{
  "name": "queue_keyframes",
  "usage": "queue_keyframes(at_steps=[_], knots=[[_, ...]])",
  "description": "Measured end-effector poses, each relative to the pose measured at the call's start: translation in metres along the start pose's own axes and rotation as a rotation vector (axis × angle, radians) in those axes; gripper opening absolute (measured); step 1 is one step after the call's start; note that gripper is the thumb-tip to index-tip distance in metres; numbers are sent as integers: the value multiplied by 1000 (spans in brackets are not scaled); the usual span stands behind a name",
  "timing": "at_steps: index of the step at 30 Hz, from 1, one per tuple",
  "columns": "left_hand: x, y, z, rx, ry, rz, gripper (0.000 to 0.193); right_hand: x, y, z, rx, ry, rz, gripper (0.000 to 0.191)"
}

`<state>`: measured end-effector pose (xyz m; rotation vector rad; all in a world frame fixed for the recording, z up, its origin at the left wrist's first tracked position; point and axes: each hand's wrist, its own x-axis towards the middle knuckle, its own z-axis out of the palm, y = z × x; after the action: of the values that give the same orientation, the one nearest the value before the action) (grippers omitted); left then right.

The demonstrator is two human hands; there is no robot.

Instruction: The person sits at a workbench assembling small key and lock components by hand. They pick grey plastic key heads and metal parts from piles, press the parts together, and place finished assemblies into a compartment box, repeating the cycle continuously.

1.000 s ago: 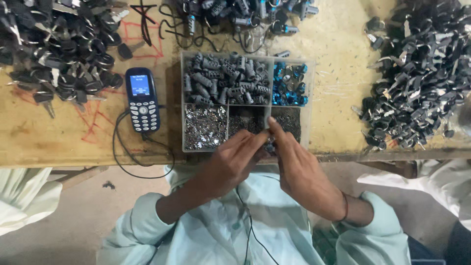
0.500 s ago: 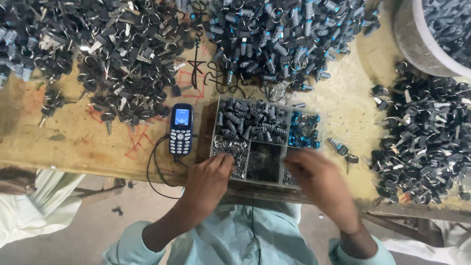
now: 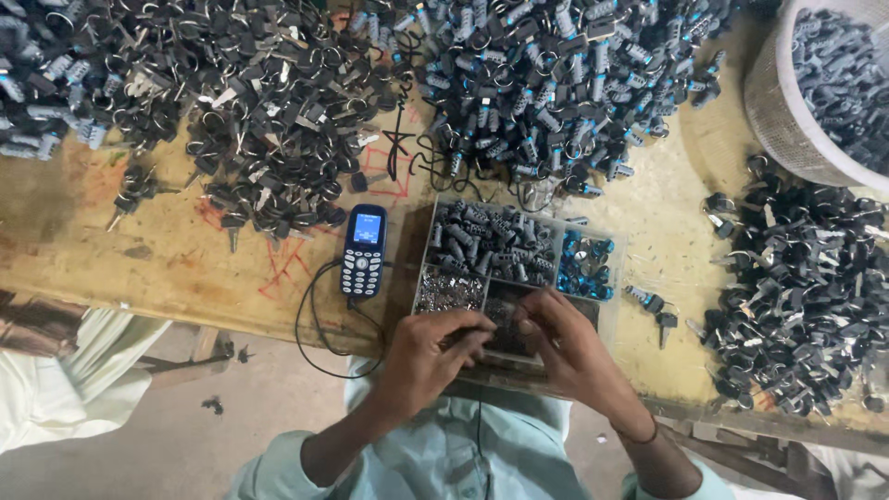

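left hand (image 3: 428,354) and right hand (image 3: 565,347) meet over the near edge of the compartment tray (image 3: 611,248) on the counter (image 3: 157,268) | fingers of both pinched together; what they pinch is too small to tell | tray holds grey and blue parts | keypad phone (image 3: 363,250) lies just left of tray | white basket (image 3: 773,111) far right
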<state>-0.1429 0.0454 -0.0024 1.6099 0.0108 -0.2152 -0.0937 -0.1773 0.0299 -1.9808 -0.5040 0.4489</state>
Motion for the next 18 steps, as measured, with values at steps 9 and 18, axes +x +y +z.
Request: queue_keyframes(at_steps=[9,18], knots=[[9,4,33,-557,-38,-11,14,-26,15,28,478,131,4,15],[1,21,28,-110,80,302,14,-29,3,27,417,221,105,18]])
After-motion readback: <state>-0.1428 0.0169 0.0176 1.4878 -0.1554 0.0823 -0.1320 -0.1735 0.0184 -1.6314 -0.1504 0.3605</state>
